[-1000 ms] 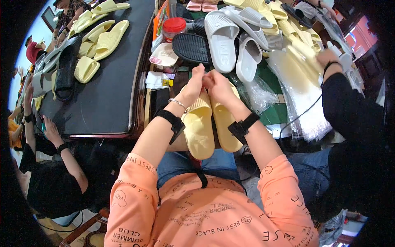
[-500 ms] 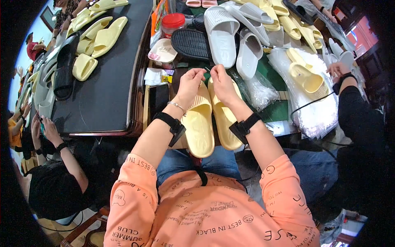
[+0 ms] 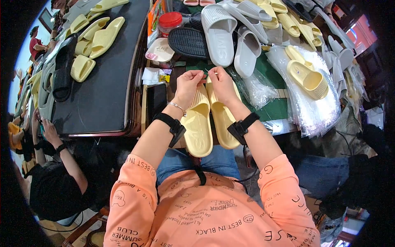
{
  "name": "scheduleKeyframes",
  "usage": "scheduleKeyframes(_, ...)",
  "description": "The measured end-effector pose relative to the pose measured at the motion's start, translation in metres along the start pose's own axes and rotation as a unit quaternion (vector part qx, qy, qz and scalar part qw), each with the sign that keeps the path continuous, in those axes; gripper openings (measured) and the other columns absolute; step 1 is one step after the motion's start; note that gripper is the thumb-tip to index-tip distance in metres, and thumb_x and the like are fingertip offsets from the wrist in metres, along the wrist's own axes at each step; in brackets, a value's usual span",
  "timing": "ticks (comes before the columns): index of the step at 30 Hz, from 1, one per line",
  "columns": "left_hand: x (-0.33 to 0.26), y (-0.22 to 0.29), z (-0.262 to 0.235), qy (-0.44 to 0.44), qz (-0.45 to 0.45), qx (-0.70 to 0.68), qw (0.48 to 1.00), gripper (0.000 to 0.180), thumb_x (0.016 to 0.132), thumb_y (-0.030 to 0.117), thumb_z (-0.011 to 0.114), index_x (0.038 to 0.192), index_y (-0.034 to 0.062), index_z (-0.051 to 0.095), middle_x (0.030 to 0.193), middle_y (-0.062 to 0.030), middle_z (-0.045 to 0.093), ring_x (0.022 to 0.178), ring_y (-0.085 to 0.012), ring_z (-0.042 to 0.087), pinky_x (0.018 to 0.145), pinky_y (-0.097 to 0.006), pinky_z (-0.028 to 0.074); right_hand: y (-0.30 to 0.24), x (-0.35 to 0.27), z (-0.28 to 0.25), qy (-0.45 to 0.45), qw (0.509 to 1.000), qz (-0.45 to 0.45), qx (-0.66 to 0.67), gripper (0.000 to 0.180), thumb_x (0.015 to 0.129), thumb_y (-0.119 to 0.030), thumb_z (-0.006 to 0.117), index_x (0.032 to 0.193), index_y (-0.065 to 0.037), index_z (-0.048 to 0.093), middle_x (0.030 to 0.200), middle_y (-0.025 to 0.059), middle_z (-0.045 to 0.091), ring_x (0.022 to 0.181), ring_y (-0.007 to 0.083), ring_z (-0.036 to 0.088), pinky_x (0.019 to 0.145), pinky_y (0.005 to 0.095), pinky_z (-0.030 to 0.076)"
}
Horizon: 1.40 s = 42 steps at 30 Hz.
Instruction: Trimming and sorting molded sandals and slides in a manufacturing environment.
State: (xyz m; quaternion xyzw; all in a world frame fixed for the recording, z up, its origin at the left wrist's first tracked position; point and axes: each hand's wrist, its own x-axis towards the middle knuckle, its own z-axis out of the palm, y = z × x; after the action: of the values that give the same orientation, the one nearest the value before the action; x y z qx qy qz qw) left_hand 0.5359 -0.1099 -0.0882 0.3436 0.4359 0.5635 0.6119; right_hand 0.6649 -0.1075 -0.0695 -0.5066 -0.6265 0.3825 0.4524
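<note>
Left hand (image 3: 188, 85) and right hand (image 3: 222, 84) are held close but apart, fingertips bunched; whether anything tiny's pinched honestly can't be told. Yellow slippers (image 3: 198, 133) are parked beneath, hemmed in beyond by a black slipper (image 3: 188, 43) and grey slippers (image 3: 221, 38).

A workshop — slippers (image 3: 198, 131) crowd two tables (image 3: 105, 88), clear plastic bags (image 3: 317, 116) among them.

The green tabletop (image 3: 278, 109) bears grey slippers (image 3: 221, 41) and clear bags (image 3: 307, 115).
</note>
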Motion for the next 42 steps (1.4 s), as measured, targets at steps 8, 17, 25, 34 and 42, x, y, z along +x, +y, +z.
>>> scheduleKeyframes(8, -0.001, -0.001, 0.001, 0.016, 0.010, -0.003, 1.000, 0.013, 0.081, 0.008, 0.058, 0.091, 0.0004, 0.056, 0.084, -0.0051, 0.061, 0.075, -0.0128, 0.059, 0.067, -0.022, 0.046, 0.006, 0.001, 0.001, 0.003, 0.999, -0.024, 0.030, 0.016, 0.083, -0.016, 0.052, 0.083, 0.001, 0.051, 0.063, 0.0067, 0.054, 0.055, 0.0111, 0.048, 0.052, 0.0266, 0.039)
scheduleKeyframes(17, -0.004, 0.001, 0.004, 0.013, 0.002, 0.007, 1.000, 0.012, 0.081, 0.009, 0.058, 0.091, 0.0011, 0.057, 0.083, -0.0043, 0.061, 0.075, -0.0111, 0.058, 0.066, -0.022, 0.045, 0.013, 0.002, 0.003, -0.011, 0.997, -0.014, 0.069, 0.015, 0.082, -0.014, 0.054, 0.081, 0.001, 0.052, 0.065, 0.0055, 0.056, 0.057, 0.0093, 0.049, 0.053, 0.0245, 0.040)
scheduleKeyframes(25, 0.001, -0.002, 0.000, -0.006, 0.006, -0.004, 1.000, 0.012, 0.082, 0.009, 0.057, 0.091, 0.0012, 0.057, 0.083, -0.0041, 0.061, 0.074, -0.0107, 0.058, 0.066, -0.022, 0.045, 0.008, 0.002, 0.002, -0.014, 0.999, -0.014, 0.040, 0.016, 0.082, -0.014, 0.053, 0.082, 0.002, 0.052, 0.068, 0.0070, 0.058, 0.061, 0.0105, 0.053, 0.056, 0.0247, 0.042)
scheduleKeyframes(34, -0.001, -0.001, 0.000, -0.007, 0.003, -0.016, 1.000, 0.011, 0.082, 0.009, 0.058, 0.090, 0.0017, 0.057, 0.083, -0.0035, 0.060, 0.073, -0.0109, 0.057, 0.066, -0.022, 0.045, 0.011, 0.003, 0.002, -0.017, 0.999, -0.011, 0.038, 0.016, 0.083, -0.014, 0.052, 0.082, 0.002, 0.052, 0.068, 0.0070, 0.057, 0.060, 0.0103, 0.051, 0.055, 0.0250, 0.041)
scheduleKeyframes(42, -0.002, 0.000, 0.001, -0.013, 0.007, -0.012, 1.000, 0.011, 0.082, 0.010, 0.058, 0.089, 0.0019, 0.058, 0.082, -0.0037, 0.060, 0.073, -0.0111, 0.057, 0.066, -0.022, 0.045, 0.012, 0.003, 0.002, -0.017, 0.999, -0.006, 0.051, 0.016, 0.083, -0.014, 0.052, 0.081, 0.002, 0.052, 0.066, 0.0058, 0.056, 0.059, 0.0095, 0.049, 0.054, 0.0246, 0.040)
